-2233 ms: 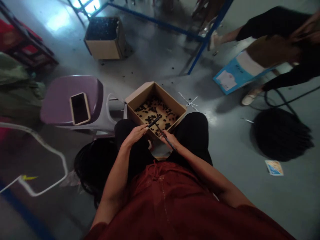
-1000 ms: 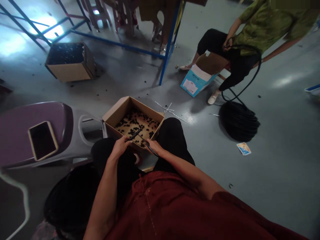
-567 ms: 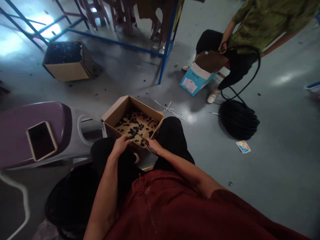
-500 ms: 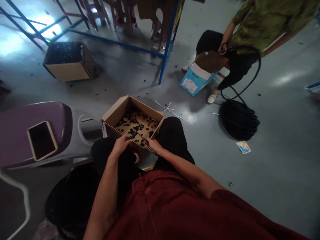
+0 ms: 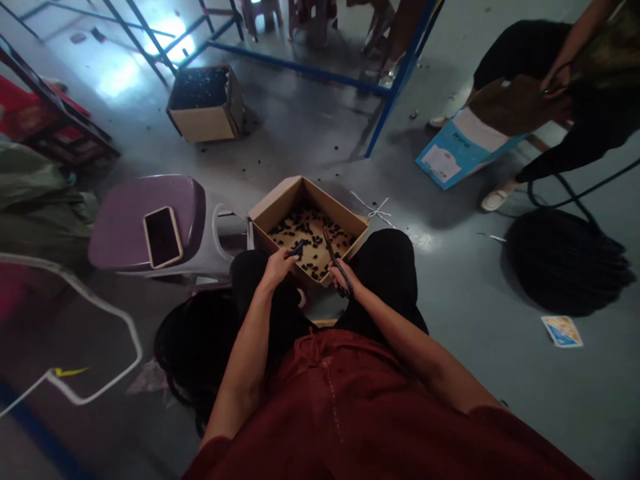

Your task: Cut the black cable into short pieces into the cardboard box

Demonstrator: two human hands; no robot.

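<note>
My left hand (image 5: 278,268) is closed around some dark, short black pieces (image 5: 298,248) whose exact kind I cannot make out; they stick out past the fingertips over the near left edge of the cardboard box (image 5: 274,192). Scissors (image 5: 329,245) with black handles are gripped in my right hand (image 5: 344,275), blades pointing up and away over the box. The blades stand apart from the black pieces in my left hand. Many small cut black bits (image 5: 315,230) lie scattered over the bottom of the box, which sits in front of my knees.
A purple stool (image 5: 117,223) with a phone (image 5: 163,237) stands left. Beyond it is a carton of black bits (image 5: 200,90). To the right, a seated co-worker's hand (image 5: 556,79) is above a blue-and-white box (image 5: 463,143), near a black coil (image 5: 565,260). Blue table legs (image 5: 385,117) stand ahead.
My view has swung left, so everything appears further right. The scissors have moved away from the black pieces in my left hand, and their blades now point more steeply forward.
</note>
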